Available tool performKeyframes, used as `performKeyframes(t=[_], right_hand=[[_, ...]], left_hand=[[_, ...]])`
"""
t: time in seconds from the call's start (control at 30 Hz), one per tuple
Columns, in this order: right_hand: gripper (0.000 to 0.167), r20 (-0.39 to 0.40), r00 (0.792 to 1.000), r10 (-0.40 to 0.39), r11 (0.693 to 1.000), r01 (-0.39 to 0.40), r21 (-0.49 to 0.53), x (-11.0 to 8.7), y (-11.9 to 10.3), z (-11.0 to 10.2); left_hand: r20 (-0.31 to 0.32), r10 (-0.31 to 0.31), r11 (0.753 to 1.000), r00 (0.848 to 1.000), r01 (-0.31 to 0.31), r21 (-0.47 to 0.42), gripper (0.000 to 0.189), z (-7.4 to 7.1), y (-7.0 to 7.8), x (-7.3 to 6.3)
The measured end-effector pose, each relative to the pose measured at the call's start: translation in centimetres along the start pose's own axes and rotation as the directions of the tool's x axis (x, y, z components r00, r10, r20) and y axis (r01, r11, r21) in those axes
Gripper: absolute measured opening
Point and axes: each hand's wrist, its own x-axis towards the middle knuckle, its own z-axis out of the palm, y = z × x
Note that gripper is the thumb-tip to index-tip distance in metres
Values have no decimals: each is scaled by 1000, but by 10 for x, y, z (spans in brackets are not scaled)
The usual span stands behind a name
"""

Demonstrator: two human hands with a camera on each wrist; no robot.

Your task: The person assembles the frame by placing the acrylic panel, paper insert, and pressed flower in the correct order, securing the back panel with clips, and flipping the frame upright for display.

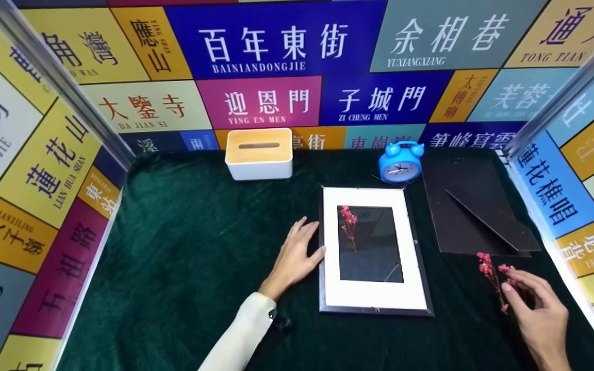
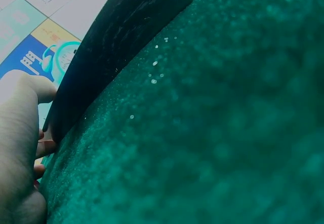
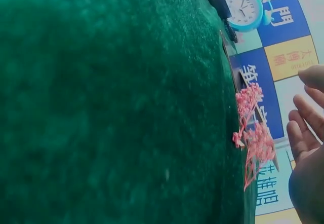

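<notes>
A dark-rimmed picture frame [image 1: 326, 301] with a white mat [image 1: 379, 296] lies face-down or back-up unclear from its metal tabs; a sprig of pink dried flowers [image 1: 348, 219] shows in its dark window. My left hand [image 1: 294, 257] rests at the frame's left side, thumb and fingertips against its edge. In the left wrist view the frame's dark side [image 2: 96, 57] stands beside those fingers. More pink dried flowers [image 1: 487, 268] lie on the cloth at the right. Over them is my right hand [image 1: 539, 309], loosely bent; the right wrist view shows its fingers apart from the blossoms [image 3: 258, 140].
Behind the frame stand a blue twin-bell alarm clock [image 1: 401, 164] and a white tissue box [image 1: 259, 167] with a wooden lid. Black boards [image 1: 451, 232] lie at the right, one tilted across another. Green velvet cloth [image 1: 183, 247] covers the table, with printed panels around it.
</notes>
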Motion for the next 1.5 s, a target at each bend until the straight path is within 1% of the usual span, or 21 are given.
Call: performKeyframes(t=[0.1,0.2,0.37,0.47,0.57,0.63,0.7,0.77,0.87,0.97,1.13,1.3,1.37,1.43,1.5], right_hand=[[33,-14,1000,22,997,-23,-72,0,1,-4],[33,-34,998,56,986,-60,-152,1,5,-8],[39,-46,988,145,953,-152,-262,1,9,-13],[44,-39,975,218,923,-219,-316,3,11,-16],[51,-13,953,302,874,-282,-395,5,14,-19],[55,11,940,340,847,-301,-438,7,16,-21],[57,38,932,360,831,-302,-468,8,18,-22],[58,58,930,364,827,-294,-480,9,20,-24],[55,70,932,355,829,-279,-485,10,22,-26],[49,67,926,372,810,-289,-511,11,22,-27],[39,54,896,441,767,-346,-541,13,23,-28],[35,42,850,525,721,-418,-552,18,21,-29],[35,44,833,551,711,-441,-548,21,19,-29],[34,34,825,564,706,-460,-538,22,16,-30],[34,14,829,559,712,-471,-520,22,12,-29]], left_hand=[[-6,-1,1000,1000,1,0,67,0,-1,1],[-17,12,1000,1000,-12,2,67,1,-2,2],[-28,28,1000,999,-28,9,66,1,-3,4],[-28,29,1000,999,-28,9,67,1,-2,5],[-23,25,1000,999,-25,10,67,0,-1,6],[-22,22,1000,1000,-22,11,66,0,-1,7],[-21,19,1000,1000,-19,12,66,-1,-1,7],[-22,17,1000,1000,-17,13,66,-1,-1,8],[-20,9,1000,1000,-9,15,67,-2,0,8],[-16,3,1000,1000,-3,15,67,-1,0,7],[-19,8,1000,1000,-8,7,67,0,0,3],[-18,15,1000,1000,-15,10,66,1,-1,0],[-13,11,1000,1000,-11,10,67,1,-2,0],[-12,11,1000,1000,-11,7,66,2,-2,0],[-10,9,1000,1000,-9,6,67,2,-2,1]])
